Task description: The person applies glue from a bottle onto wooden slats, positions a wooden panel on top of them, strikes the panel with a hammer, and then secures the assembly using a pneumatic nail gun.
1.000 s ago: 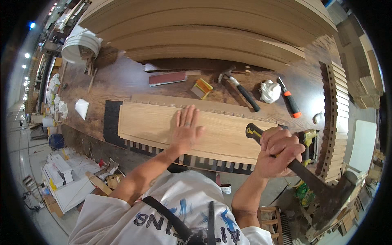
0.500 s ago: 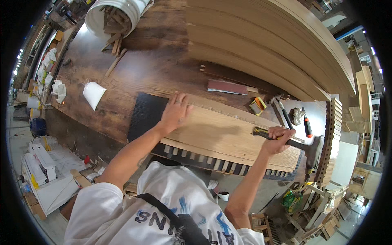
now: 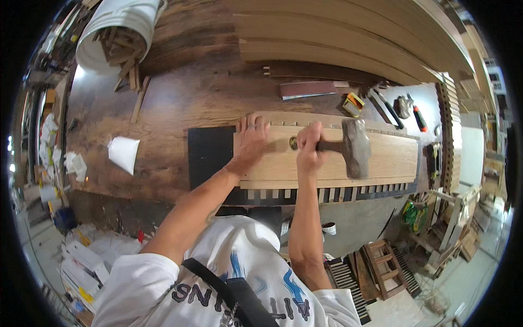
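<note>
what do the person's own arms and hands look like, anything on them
The left grip and right grip are bare, ungloved hands, with what looks like a ring on a left finger. A dark mark shows on the left forearm. Short, loose white sleeves: left sleeve, right sleeve.

White short-sleeved T-shirt (image 3: 261, 248) with blue brushstrokes (image 3: 236, 264) and dark lettering (image 3: 192, 295), black strap (image 3: 242, 297) over the chest, a ring (image 3: 251, 126).
</note>
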`<action>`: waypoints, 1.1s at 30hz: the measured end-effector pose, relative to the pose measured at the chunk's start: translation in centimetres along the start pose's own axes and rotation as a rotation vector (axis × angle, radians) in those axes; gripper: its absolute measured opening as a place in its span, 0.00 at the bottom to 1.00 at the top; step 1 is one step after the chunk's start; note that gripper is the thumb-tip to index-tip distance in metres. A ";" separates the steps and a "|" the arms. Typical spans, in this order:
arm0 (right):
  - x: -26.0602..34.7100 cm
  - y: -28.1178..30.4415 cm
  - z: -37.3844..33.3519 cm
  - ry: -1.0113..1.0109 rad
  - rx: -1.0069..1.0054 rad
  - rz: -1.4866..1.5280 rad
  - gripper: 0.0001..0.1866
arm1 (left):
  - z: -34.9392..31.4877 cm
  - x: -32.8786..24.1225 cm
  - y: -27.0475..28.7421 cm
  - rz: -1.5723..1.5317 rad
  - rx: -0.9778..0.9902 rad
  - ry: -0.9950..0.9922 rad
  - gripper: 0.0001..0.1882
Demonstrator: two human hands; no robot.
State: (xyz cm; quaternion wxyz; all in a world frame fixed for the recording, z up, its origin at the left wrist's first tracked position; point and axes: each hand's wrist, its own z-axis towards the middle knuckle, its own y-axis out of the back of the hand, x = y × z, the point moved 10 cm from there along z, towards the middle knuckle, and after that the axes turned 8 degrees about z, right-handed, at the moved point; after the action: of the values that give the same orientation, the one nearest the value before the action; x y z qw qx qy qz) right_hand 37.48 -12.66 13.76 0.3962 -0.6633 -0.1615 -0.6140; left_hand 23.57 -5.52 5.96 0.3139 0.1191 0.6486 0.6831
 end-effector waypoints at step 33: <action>10.8 32.7 3.1 0.280 -0.119 -0.499 0.22 | 4.1 -30.0 -6.4 0.212 0.234 -0.269 0.32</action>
State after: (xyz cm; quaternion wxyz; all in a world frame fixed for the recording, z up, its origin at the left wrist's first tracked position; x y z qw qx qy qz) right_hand 64.60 -34.08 13.48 0.2116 -0.5338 -0.2273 -0.7865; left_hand 50.93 -19.92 7.66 0.3082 0.3125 0.6597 0.6100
